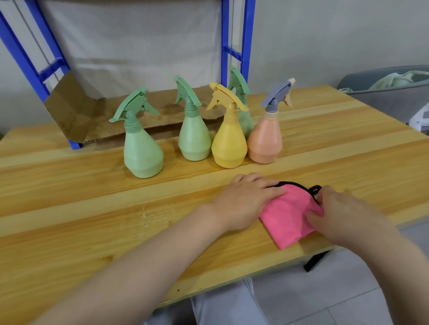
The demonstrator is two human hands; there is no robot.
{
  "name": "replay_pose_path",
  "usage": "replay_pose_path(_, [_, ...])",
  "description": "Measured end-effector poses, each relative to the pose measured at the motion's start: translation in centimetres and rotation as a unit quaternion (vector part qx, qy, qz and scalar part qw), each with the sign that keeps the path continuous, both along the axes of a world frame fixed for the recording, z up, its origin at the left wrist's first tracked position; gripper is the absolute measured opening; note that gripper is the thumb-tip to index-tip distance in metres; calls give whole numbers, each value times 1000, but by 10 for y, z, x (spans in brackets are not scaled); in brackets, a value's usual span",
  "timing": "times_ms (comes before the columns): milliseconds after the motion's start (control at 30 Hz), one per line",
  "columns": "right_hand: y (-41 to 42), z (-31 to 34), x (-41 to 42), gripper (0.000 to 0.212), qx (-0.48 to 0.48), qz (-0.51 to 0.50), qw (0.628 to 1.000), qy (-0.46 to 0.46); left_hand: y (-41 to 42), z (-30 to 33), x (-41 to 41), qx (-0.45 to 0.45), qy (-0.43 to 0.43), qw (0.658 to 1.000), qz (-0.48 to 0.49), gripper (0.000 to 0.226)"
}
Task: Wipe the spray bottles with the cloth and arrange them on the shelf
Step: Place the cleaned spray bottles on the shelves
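Note:
Several spray bottles stand on the wooden table [88,191]: a green one [141,152] at the left, a second green one [194,138], a yellow one [228,144], a peach one with a grey trigger [265,141], and a third green one [242,108] half hidden behind the yellow. A folded pink cloth [287,218] with black trim lies near the table's front right edge. My left hand [244,200] rests flat on the cloth's left side. My right hand [344,213] pinches its right edge by the black loop.
A blue metal shelf frame [247,39] stands at the back of the table, lined with a brown cardboard sheet [85,113]. A grey chair [388,93] with a pale cloth on it sits at the far right. Tiled floor lies beyond the table's right edge.

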State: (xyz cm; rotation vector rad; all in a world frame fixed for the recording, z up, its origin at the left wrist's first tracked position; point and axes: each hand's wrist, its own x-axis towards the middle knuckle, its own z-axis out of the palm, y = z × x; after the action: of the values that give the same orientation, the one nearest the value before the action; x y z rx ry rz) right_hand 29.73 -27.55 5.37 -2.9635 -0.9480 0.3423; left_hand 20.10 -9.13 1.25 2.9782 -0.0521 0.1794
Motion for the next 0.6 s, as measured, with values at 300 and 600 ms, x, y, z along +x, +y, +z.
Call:
replay_pose_path(300, [60, 23, -30, 50, 202, 120, 969, -75, 45, 25, -58, -114, -122, 975, 150, 28])
replay_pose_path(600, [210, 27, -85, 50, 296, 261, 915, 82, 132, 19, -163, -131, -117, 924, 340, 18])
